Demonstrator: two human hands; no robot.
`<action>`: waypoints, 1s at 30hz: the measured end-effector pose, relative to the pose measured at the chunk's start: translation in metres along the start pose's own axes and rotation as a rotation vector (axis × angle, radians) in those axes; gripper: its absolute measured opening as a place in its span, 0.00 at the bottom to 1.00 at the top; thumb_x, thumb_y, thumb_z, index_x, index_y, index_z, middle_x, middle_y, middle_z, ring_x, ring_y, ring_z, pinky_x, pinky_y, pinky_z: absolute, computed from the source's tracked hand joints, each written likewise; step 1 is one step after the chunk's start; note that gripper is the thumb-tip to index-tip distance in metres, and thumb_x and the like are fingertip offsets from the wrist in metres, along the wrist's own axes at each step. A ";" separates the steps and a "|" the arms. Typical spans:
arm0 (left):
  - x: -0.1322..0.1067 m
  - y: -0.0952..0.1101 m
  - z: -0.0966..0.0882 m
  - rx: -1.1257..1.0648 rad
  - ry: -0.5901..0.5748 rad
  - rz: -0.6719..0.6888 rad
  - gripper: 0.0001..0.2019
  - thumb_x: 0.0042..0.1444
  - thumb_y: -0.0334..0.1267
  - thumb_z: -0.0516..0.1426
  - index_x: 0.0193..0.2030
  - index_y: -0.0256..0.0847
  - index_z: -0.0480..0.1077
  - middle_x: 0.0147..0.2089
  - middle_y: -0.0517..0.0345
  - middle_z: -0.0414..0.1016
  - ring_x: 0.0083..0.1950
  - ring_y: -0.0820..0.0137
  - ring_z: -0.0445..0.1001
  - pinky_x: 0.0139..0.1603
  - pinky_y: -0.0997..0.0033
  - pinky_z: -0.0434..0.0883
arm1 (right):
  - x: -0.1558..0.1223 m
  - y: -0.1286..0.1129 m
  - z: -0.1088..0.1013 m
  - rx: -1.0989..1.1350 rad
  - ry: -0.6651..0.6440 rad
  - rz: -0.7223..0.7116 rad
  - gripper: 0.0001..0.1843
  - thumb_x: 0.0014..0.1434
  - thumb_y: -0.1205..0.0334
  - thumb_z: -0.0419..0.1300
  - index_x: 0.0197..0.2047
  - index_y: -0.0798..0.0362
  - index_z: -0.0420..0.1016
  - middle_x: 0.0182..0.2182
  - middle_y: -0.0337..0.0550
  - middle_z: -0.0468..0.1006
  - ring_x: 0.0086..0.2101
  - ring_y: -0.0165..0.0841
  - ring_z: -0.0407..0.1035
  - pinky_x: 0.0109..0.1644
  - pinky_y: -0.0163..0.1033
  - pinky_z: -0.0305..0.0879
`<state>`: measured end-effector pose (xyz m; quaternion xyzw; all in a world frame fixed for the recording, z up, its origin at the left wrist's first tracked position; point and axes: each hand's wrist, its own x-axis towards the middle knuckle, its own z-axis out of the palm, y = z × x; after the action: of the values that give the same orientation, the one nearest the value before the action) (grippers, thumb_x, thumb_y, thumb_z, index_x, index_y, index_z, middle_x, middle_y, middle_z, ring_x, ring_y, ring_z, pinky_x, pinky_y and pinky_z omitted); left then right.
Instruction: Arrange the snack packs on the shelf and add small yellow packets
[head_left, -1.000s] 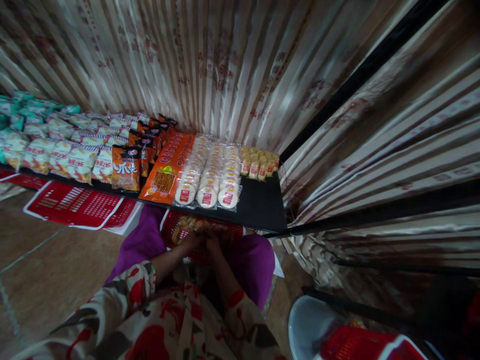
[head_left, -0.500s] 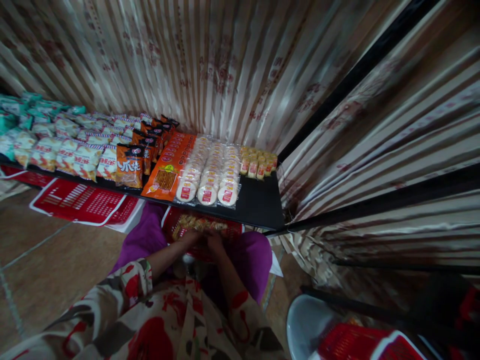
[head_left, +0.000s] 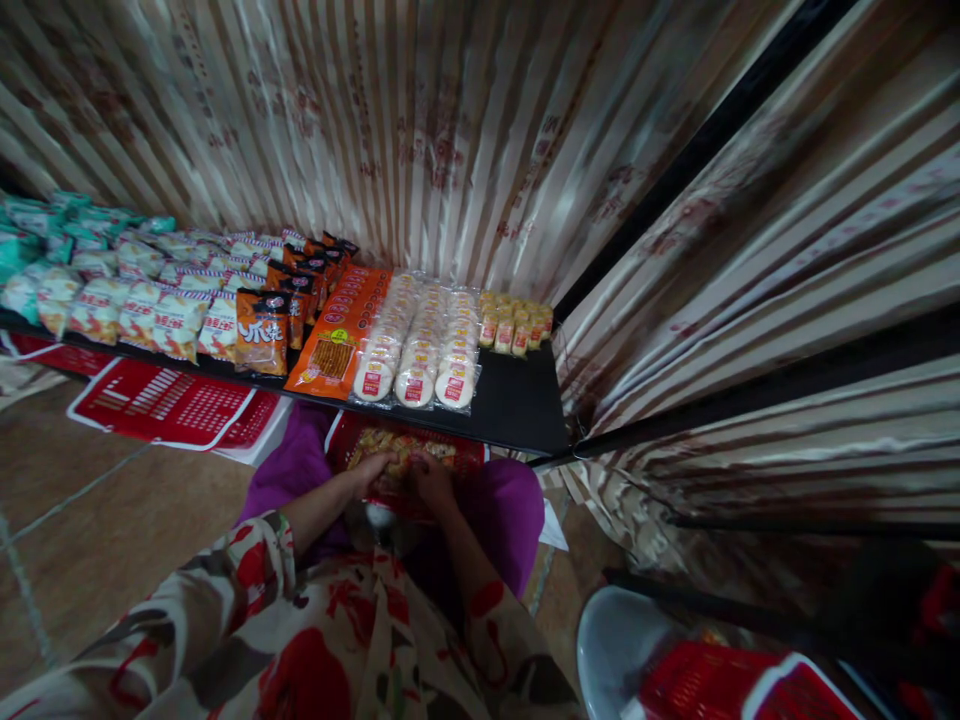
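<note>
A red basket (head_left: 465,464) rests on my lap, holding several small yellowish snack packets (head_left: 390,442). My left hand (head_left: 373,470) and my right hand (head_left: 430,478) are both down in the basket, fingers curled over the packets. What exactly each hand grips is too small and dim to make out. Just beyond the basket runs a black shelf (head_left: 517,410) with rows of snacks: round white cakes (head_left: 420,345), small yellow packets (head_left: 516,328), a flat orange pack (head_left: 337,335) and orange bags (head_left: 261,335).
White and teal snack bags (head_left: 112,300) fill the shelf's left part. A red basket (head_left: 169,410) lies on the floor under it. Striped curtain cloth (head_left: 450,140) hangs behind and to the right. A grey stool (head_left: 611,640) with another red basket (head_left: 735,685) stands at lower right.
My hands have reached a little farther forward into the lap basket and spread slightly apart over the packets. The view has shifted slightly.
</note>
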<state>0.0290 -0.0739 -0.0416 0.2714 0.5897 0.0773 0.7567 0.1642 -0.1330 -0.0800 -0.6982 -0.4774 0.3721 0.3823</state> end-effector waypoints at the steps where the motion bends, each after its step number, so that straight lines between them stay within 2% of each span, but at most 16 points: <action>1: -0.001 0.001 -0.001 -0.006 -0.004 -0.008 0.03 0.53 0.35 0.53 0.34 0.40 0.65 0.23 0.63 0.68 0.19 0.76 0.65 0.26 0.78 0.68 | -0.001 -0.002 -0.002 -0.015 0.001 -0.001 0.17 0.55 0.67 0.52 0.43 0.51 0.78 0.41 0.45 0.81 0.43 0.36 0.74 0.53 0.45 0.68; 4: -0.004 0.002 -0.004 -0.008 -0.047 -0.034 0.05 0.51 0.36 0.55 0.35 0.39 0.66 0.25 0.62 0.70 0.19 0.76 0.65 0.25 0.78 0.67 | -0.003 -0.006 -0.008 -0.114 -0.022 -0.037 0.16 0.56 0.68 0.53 0.44 0.51 0.78 0.42 0.46 0.80 0.44 0.36 0.73 0.53 0.44 0.67; 10: -0.007 0.006 -0.012 0.028 -0.142 -0.082 0.09 0.50 0.38 0.55 0.37 0.38 0.69 0.26 0.60 0.73 0.19 0.77 0.65 0.21 0.80 0.62 | -0.007 -0.018 -0.020 -0.384 -0.152 -0.207 0.16 0.56 0.70 0.57 0.47 0.51 0.77 0.42 0.46 0.77 0.45 0.36 0.69 0.52 0.40 0.65; 17: -0.010 0.015 -0.017 0.079 -0.231 -0.135 0.09 0.47 0.36 0.55 0.36 0.38 0.70 0.25 0.59 0.72 0.21 0.75 0.66 0.23 0.78 0.64 | -0.013 -0.034 -0.037 -0.554 -0.279 -0.382 0.17 0.56 0.68 0.61 0.49 0.52 0.75 0.46 0.48 0.74 0.47 0.38 0.65 0.54 0.44 0.62; 22: -0.015 0.022 -0.018 0.125 -0.281 -0.173 0.07 0.44 0.34 0.55 0.32 0.37 0.69 0.23 0.58 0.72 0.21 0.74 0.67 0.22 0.79 0.64 | -0.017 -0.037 -0.046 -0.544 -0.306 -0.474 0.19 0.55 0.68 0.62 0.50 0.51 0.74 0.48 0.47 0.74 0.49 0.39 0.65 0.55 0.46 0.62; 30: -0.010 0.026 -0.017 0.187 -0.397 -0.200 0.07 0.43 0.36 0.56 0.30 0.36 0.69 0.23 0.57 0.75 0.20 0.74 0.68 0.23 0.77 0.67 | -0.024 -0.022 -0.055 -0.436 -0.290 -0.544 0.22 0.56 0.65 0.63 0.55 0.51 0.71 0.49 0.50 0.75 0.50 0.39 0.68 0.55 0.47 0.65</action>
<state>0.0152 -0.0513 -0.0228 0.2903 0.4579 -0.1077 0.8333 0.1980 -0.1603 -0.0329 -0.5510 -0.7625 0.2416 0.2380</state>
